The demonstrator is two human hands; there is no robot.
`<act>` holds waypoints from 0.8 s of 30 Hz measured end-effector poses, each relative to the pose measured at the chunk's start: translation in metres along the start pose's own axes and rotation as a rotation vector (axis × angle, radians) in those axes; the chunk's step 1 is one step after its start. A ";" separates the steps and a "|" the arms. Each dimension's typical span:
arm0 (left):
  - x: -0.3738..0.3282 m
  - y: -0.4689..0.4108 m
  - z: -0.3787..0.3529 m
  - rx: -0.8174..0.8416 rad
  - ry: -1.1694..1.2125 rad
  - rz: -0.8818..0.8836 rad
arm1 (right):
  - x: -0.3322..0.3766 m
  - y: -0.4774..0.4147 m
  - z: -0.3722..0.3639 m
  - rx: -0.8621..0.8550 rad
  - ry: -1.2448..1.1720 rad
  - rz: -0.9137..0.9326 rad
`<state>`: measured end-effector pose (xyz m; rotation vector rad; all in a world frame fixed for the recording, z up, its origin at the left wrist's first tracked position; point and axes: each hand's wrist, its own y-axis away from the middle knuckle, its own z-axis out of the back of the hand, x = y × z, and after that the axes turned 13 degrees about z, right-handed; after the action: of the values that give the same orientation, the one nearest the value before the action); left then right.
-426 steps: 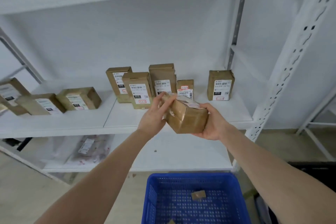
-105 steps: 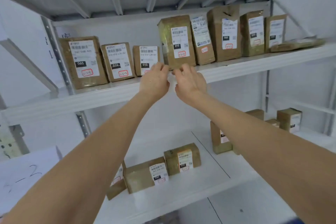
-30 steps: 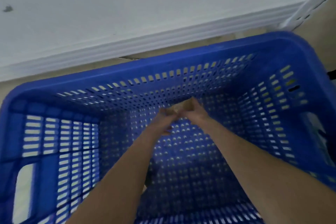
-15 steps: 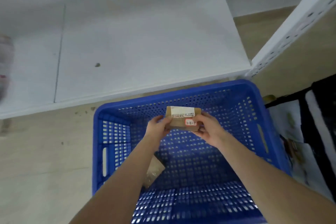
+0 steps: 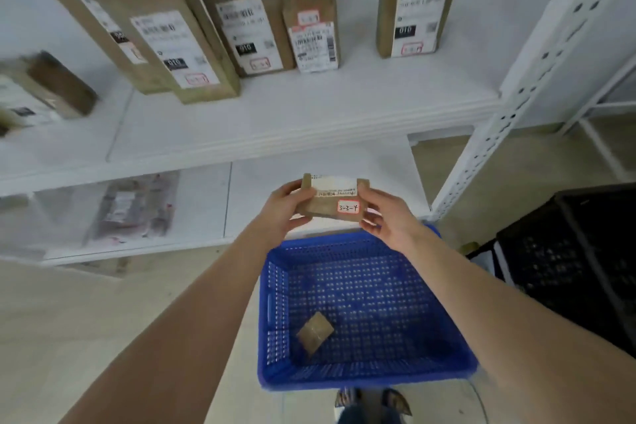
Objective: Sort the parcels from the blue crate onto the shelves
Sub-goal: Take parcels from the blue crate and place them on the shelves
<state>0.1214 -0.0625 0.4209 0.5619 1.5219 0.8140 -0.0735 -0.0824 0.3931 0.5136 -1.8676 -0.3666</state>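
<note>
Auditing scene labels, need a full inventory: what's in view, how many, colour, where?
small cardboard parcel with red-bordered sticker: 1, brown, held above crate
perforated plastic crate: 1, blue, floor
loose cardboard parcel: 1, brown, crate bottom
labelled upright cardboard parcels: 5, brown, upper shelf; blurred others left
plastic-bagged parcel: 1, clear, lower shelf
metal shelving unit: 1, white, ahead
mesh crate: 1, black, right
left hand: 1, grips held parcel's left end
right hand: 1, grips right end

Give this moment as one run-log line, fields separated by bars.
stage: held parcel not yet shelved | left hand: grips its left end | right hand: grips its right end | blue crate: one small parcel inside
</note>
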 end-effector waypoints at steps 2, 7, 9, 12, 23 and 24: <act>-0.024 0.033 0.003 0.013 -0.028 -0.061 | 0.035 0.020 -0.013 0.047 0.020 0.045; -0.079 0.103 0.006 0.022 -0.085 -0.210 | 0.108 0.058 -0.039 0.093 0.021 0.149; -0.096 0.126 0.010 0.010 -0.111 -0.267 | 0.130 0.069 -0.051 0.119 0.031 0.180; -0.118 0.157 0.016 -0.025 -0.136 -0.342 | 0.155 0.085 -0.067 0.162 0.037 0.229; -0.176 0.261 0.063 -0.219 -0.139 -0.580 | 0.225 0.129 -0.153 0.332 0.047 0.428; -0.180 0.269 0.073 -0.231 -0.126 -0.605 | 0.229 0.132 -0.165 0.344 0.052 0.448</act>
<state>0.1848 -0.0172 0.7430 -0.0295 1.3504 0.4608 -0.0088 -0.0876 0.6985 0.3116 -1.9391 0.2674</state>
